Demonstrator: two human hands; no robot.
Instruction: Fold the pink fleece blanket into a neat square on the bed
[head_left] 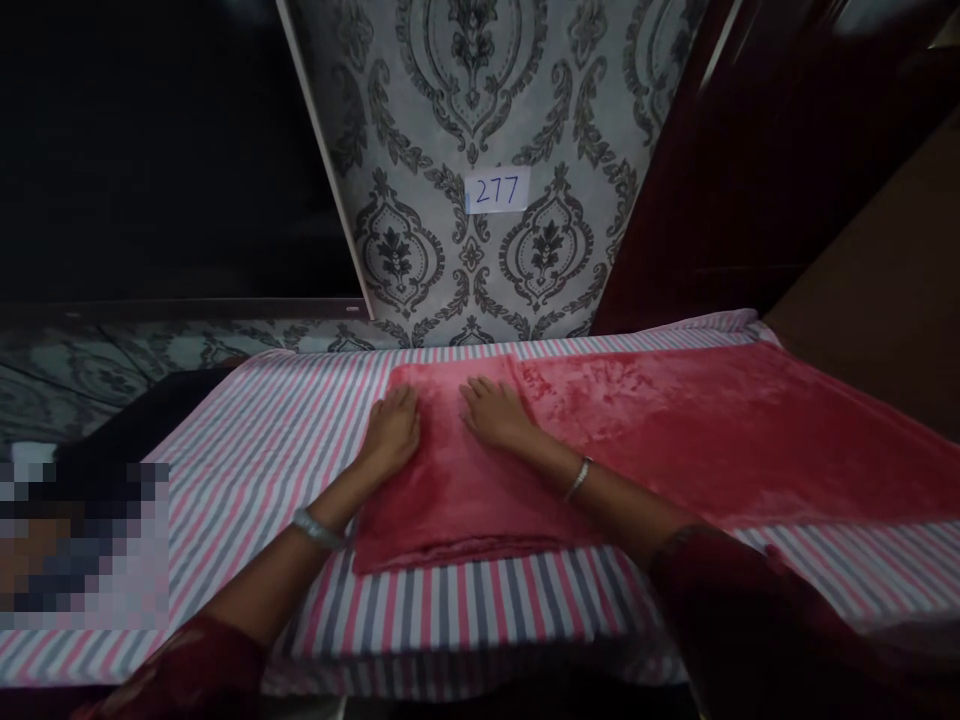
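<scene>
A red plush blanket [712,440] lies lengthwise across a striped sheet. Its left end is folded over into a thicker, layered section [469,490], with the stacked edges showing at the front. My left hand [394,430] rests palm down along the left edge of that folded section, fingers stretched forward. On top of the same section, my right hand [495,412] lies flat with its fingers a little apart, close to the fold's right border. Neither hand grips the cloth.
The pink, grey and white striped sheet [247,450] covers the surface beneath. Behind it stands a patterned wall with a paper marked 277 [497,190]. A large dark screen [165,150] is at left, a dark red panel [720,180] at right. A pixelated patch hides the lower left.
</scene>
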